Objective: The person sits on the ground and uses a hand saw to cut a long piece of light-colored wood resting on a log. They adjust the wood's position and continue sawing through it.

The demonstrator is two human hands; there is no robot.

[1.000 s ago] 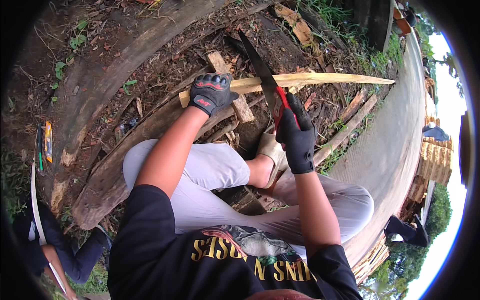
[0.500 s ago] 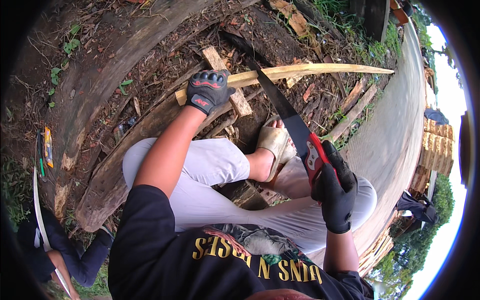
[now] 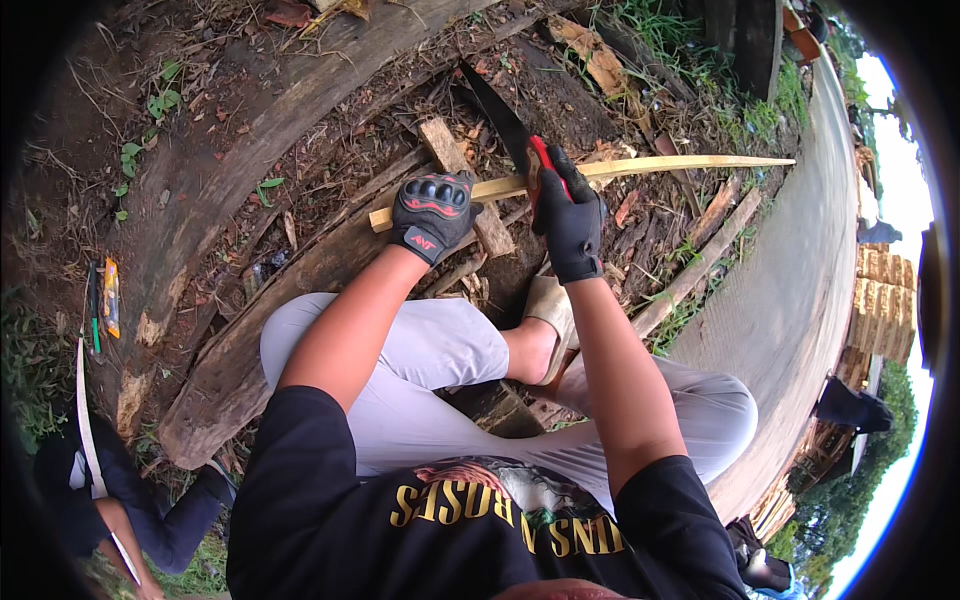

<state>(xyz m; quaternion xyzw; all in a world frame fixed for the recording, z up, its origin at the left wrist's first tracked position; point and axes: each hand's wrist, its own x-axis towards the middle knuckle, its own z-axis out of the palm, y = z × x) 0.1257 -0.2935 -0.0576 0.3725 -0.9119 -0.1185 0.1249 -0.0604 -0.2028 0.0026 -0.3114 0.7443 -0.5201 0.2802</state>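
My left hand, in a black glove with red trim, is closed round a long, thin wooden strip near its left end. The strip lies across a short wood block beside that hand. In my right hand, also gloved in black, is the red grip of a hand saw. Its dark blade points away and to the left, beyond the strip. The grip is right over the strip, a short way right of my left hand; whether the teeth touch the wood is hidden.
Weathered logs lie on soil littered with bark. A broad wooden plank runs along the right. Far left are a yellow-handled tool and another person's arm with a long pale strip. Stacked timber stands far right.
My right hand has pushed the saw forward and left, bringing its grip from above my knee up to the strip. My left hand keeps its hold; the view has shifted slightly.
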